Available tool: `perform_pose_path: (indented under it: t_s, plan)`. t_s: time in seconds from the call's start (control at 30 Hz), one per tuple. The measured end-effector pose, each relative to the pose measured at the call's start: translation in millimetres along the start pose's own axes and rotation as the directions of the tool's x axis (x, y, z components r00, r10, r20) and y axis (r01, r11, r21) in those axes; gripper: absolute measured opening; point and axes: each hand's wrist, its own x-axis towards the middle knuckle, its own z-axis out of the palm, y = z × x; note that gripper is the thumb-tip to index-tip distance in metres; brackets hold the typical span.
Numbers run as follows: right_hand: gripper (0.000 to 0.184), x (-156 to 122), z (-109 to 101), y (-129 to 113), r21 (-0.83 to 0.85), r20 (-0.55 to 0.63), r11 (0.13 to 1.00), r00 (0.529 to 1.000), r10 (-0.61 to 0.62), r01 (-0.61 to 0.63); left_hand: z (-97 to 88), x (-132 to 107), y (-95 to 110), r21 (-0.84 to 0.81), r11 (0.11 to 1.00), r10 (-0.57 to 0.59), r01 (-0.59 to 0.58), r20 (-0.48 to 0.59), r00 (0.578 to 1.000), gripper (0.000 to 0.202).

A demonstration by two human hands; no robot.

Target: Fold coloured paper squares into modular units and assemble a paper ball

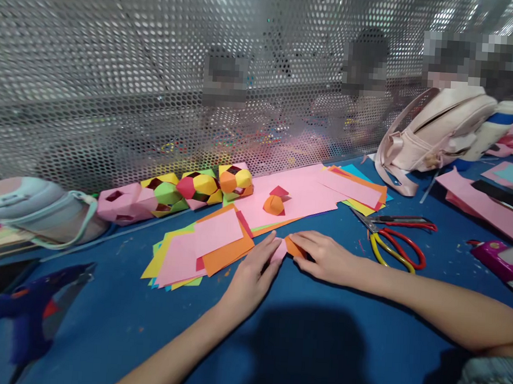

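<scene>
Between my hands, low over the blue table, are a small folded pink paper piece (280, 251) and an orange one (295, 249) that meet edge to edge. My left hand (254, 268) grips the pink piece between thumb and fingers. The orange piece is pinched in my right hand (322, 255). Whether the two pieces are joined I cannot tell. Just beyond my fingers an orange and red folded paper unit (275, 203) sits on a large pink sheet (303, 183). Left of my left hand lies a fanned stack of coloured paper (180, 260).
Several multicoloured folded paper balls (165, 193) line the mesh partition (158, 87). Scissors (394, 247) lie right, near a pink backpack (443, 131) and a magenta tool (502, 265). A blue glue gun (36, 306) and a pale bottle (42, 211) are at left. People sit beyond the mesh.
</scene>
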Motion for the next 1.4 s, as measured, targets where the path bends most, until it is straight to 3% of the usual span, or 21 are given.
perform_pose_path:
  t_s: [0.1,0.2,0.3,0.4,0.47,0.63,0.7,0.83,0.87,0.9,0.93,0.97,1.0,1.07,1.1,1.13,1.2,1.3,1.4]
  plan:
    - [0.036,1.5,-2.8,0.2,0.032,0.002,0.999,1.000,0.023,-0.023,-6.0,2.1,3.6,-0.039,0.997,-0.063,0.062,-0.012,0.998,0.042]
    - [0.036,3.0,-7.9,-0.7,0.065,0.032,0.998,0.999,0.019,-0.021,-14.9,7.7,3.4,-0.082,0.992,-0.104,0.096,-0.099,0.990,0.040]
    - [0.039,3.4,-14.6,-5.7,0.101,0.084,0.995,0.996,-0.031,0.022,-23.1,15.8,-0.6,-0.105,0.993,-0.060,0.045,-0.147,0.987,0.035]
    - [0.040,3.2,-22.6,-13.7,0.167,0.145,0.977,0.977,-0.158,0.134,-28.6,22.1,-2.2,-0.106,0.991,0.081,-0.078,0.025,0.996,0.044]
    - [0.040,3.6,-29.1,-17.7,0.210,0.153,0.955,0.958,-0.243,0.209,-31.7,23.6,0.5,-0.124,0.985,0.141,-0.119,0.197,0.970,0.042]
    - [0.040,9.8,-48.7,-10.9,0.231,0.107,0.950,0.965,-0.238,0.208,-44.7,19.0,15.0,-0.092,0.995,0.082,-0.049,0.397,0.914,0.030]
    - [0.042,13.9,-55.5,-0.5,0.196,0.088,0.969,0.982,-0.169,0.149,-52.6,14.9,22.6,-0.071,0.995,0.092,-0.066,0.497,0.863,0.029]
    - [0.041,20.4,-61.7,28.3,0.078,0.027,0.997,1.000,-0.007,0.004,-67.7,8.6,40.8,-0.110,0.987,0.160,-0.118,0.749,0.643,0.026]
    - [0.041,21.1,-61.5,36.1,0.047,0.019,0.999,1.000,0.020,-0.021,-70.2,9.2,44.5,-0.143,0.985,0.172,-0.097,0.783,0.598,0.025]
    - [0.041,21.4,-60.7,43.5,0.014,0.012,0.999,0.999,0.044,-0.044,-71.8,11.4,46.9,-0.172,0.983,0.176,-0.063,0.796,0.579,0.025]
    - [0.041,21.3,-59.3,50.4,-0.018,0.009,0.998,0.998,0.064,-0.064,-72.3,15.7,47.5,-0.187,0.982,0.171,-0.035,0.785,0.596,0.024]
    - [0.041,21.0,-57.5,56.6,-0.043,0.012,0.996,0.997,0.077,-0.076,-71.4,22.1,46.2,-0.185,0.983,0.151,-0.016,0.746,0.648,0.025]
    - [0.041,20.5,-55.4,61.7,-0.066,0.012,0.994,0.996,0.086,-0.085,-69.2,30.4,42.8,-0.154,0.988,0.116,-0.016,0.663,0.739,0.025]
    - [0.041,19.6,-50.7,68.7,-0.099,0.007,0.991,0.996,0.091,-0.090,-60.4,51.3,30.9,0.037,0.996,0.062,-0.078,0.327,0.943,0.022]
    - [0.041,19.5,-48.4,70.6,-0.113,-0.003,0.989,0.996,0.092,-0.091,-54.2,62.8,23.4,0.157,0.986,0.044,-0.063,0.125,0.991,0.024]
    - [0.040,19.7,-46.3,71.5,-0.126,-0.014,0.988,0.996,0.092,-0.093,-47.1,73.9,15.7,0.203,0.978,0.032,-0.038,0.033,0.999,0.028]
    - [0.040,20.9,-43.1,71.5,-0.154,-0.030,0.983,0.995,0.094,-0.097,-31.7,93.3,1.9,0.247,0.969,0.032,-0.023,-0.030,0.999,0.037]
    - [0.040,24.0,-40.9,69.0,-0.193,-0.014,0.976,0.995,0.101,-0.101,-11.2,111.8,-12.0,0.295,0.955,0.031,-0.014,-0.051,0.998,0.054]
    - [0.041,27.9,-40.6,66.3,-0.208,-0.007,0.971,0.993,0.118,-0.117,-1.9,121.1,-22.8,0.317,0.948,0.028,-0.014,-0.041,0.999,0.055]
